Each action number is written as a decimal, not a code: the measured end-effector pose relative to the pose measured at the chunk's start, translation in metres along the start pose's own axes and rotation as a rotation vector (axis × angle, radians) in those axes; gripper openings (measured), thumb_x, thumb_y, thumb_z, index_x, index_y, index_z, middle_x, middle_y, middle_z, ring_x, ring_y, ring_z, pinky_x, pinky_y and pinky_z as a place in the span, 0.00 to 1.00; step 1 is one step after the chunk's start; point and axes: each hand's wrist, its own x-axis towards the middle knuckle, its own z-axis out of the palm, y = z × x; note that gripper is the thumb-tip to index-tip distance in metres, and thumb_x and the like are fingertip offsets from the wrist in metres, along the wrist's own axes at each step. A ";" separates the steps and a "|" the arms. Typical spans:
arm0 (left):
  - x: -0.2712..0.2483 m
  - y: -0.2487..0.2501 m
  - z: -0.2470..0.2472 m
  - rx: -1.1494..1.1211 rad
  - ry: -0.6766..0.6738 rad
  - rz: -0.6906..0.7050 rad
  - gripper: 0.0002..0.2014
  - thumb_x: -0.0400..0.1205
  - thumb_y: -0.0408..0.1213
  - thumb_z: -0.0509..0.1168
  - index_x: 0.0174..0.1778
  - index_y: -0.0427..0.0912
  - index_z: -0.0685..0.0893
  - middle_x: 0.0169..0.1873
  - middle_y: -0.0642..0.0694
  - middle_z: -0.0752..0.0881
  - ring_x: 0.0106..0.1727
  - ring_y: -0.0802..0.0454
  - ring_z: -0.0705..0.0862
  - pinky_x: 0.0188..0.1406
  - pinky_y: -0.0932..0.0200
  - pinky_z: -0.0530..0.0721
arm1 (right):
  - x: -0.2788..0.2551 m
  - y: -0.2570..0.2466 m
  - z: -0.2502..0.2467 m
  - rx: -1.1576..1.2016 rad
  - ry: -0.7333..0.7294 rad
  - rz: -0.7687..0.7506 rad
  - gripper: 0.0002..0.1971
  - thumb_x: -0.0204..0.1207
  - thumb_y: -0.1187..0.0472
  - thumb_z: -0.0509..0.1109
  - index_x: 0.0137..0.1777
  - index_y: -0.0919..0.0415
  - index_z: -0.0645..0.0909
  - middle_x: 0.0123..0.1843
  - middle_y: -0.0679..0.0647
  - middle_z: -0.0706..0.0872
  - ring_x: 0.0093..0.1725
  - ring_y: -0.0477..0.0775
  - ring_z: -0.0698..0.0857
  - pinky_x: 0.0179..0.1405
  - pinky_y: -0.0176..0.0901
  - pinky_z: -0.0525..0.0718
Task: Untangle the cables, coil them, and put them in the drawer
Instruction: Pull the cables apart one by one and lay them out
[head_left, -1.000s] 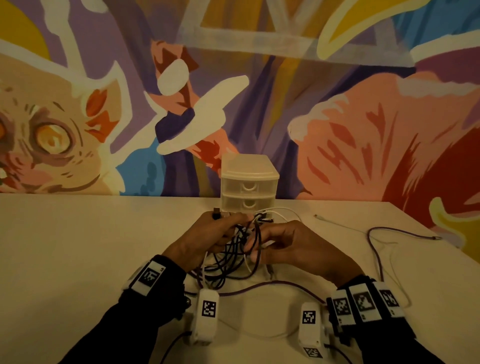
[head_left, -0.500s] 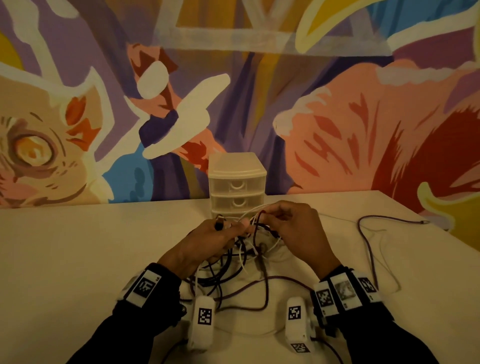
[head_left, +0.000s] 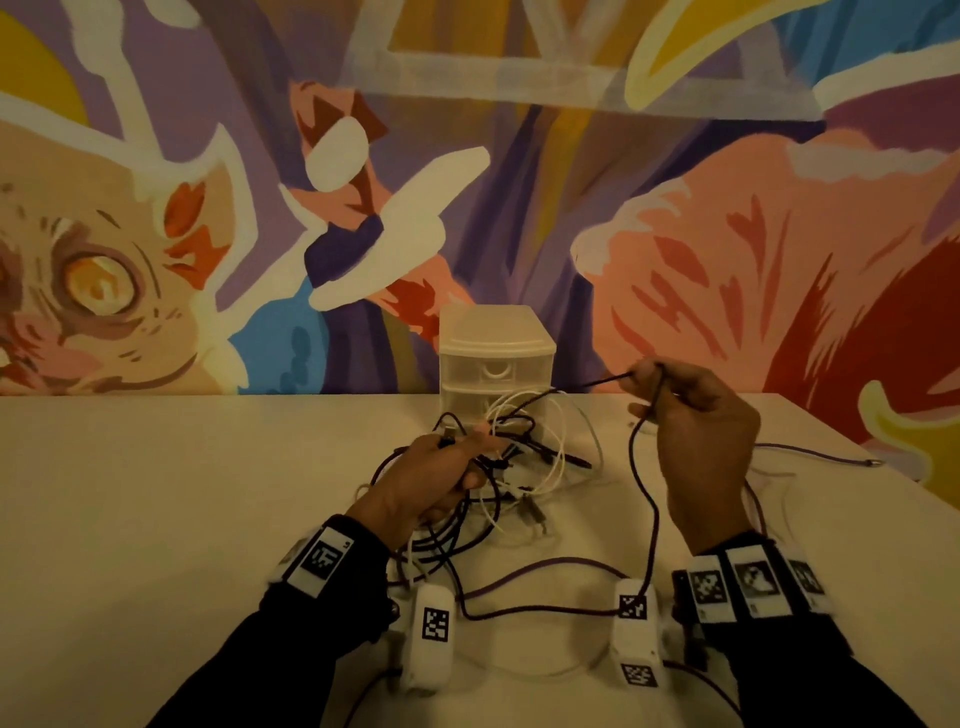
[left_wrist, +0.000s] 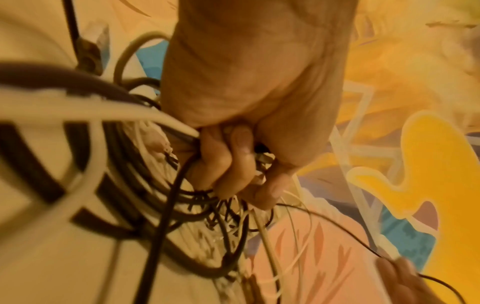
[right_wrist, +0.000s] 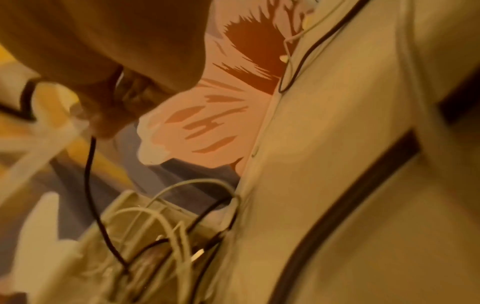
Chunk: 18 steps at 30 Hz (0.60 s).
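Note:
A tangle of black, purple and white cables (head_left: 511, 457) lies on the table in front of a small translucent drawer unit (head_left: 496, 358). My left hand (head_left: 441, 470) grips the bundle of cables (left_wrist: 182, 185), fingers curled round several strands. My right hand (head_left: 696, 415) is raised to the right of the tangle and pinches a thin dark cable (head_left: 602, 384) that runs taut back to the bundle. In the right wrist view the same dark cable (right_wrist: 91, 174) hangs from my fingertips down to the tangle. Both drawers of the unit look closed.
A purple cable (head_left: 810, 453) trails across the table to the right, ending near the right edge. Another purple loop (head_left: 540, 566) lies between my wrists. The beige table (head_left: 156, 519) meets a painted mural wall behind the drawer unit.
My right hand has moved up and to the right, drawing a dark cable out of the tangle. My left hand stays on the bundle.

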 end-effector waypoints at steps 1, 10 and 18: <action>0.000 -0.001 -0.001 -0.023 -0.002 0.000 0.23 0.91 0.64 0.60 0.62 0.55 0.95 0.29 0.52 0.75 0.24 0.56 0.60 0.22 0.60 0.56 | -0.001 -0.001 0.000 0.011 0.048 -0.033 0.05 0.84 0.65 0.78 0.57 0.61 0.93 0.48 0.53 0.97 0.51 0.58 0.96 0.49 0.52 0.96; 0.004 -0.005 0.006 -0.076 0.071 0.030 0.21 0.90 0.60 0.65 0.56 0.49 0.96 0.28 0.52 0.78 0.23 0.57 0.62 0.20 0.60 0.57 | -0.021 -0.004 0.014 -0.032 -0.439 0.103 0.07 0.77 0.66 0.83 0.53 0.59 0.92 0.48 0.56 0.97 0.51 0.58 0.96 0.43 0.47 0.89; 0.003 0.001 0.000 -0.313 0.039 0.097 0.30 0.85 0.68 0.67 0.57 0.43 0.96 0.36 0.51 0.83 0.23 0.57 0.58 0.25 0.56 0.51 | -0.030 -0.005 0.005 -0.187 -1.083 0.287 0.09 0.74 0.72 0.84 0.52 0.67 0.92 0.57 0.58 0.96 0.61 0.59 0.95 0.66 0.50 0.91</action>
